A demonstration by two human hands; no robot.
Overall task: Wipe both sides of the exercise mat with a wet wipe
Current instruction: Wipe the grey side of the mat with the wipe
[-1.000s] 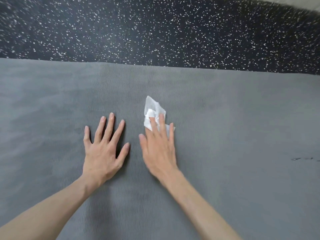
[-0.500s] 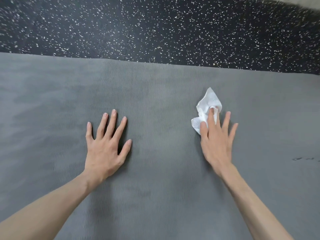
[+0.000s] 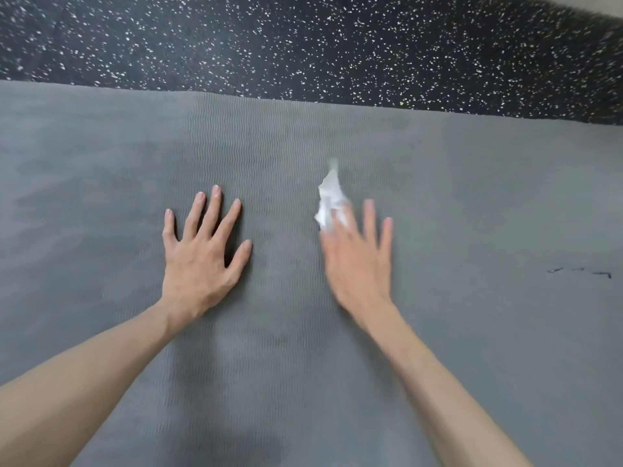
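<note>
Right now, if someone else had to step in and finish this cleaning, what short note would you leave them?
Left hand: flat on the grey exercise mat, fingers spread, bracing it; it holds nothing.
Right hand: blurred with motion, straight fingers pressing the crumpled white wet wipe onto the mat.
The mat lies flat on the black speckled floor.
Done: the upward side is being wiped near the middle; how much is already clean cannot be told.
Left: the dark marks out to the right, the rest of this side, then flip the mat and wipe the other side.
</note>
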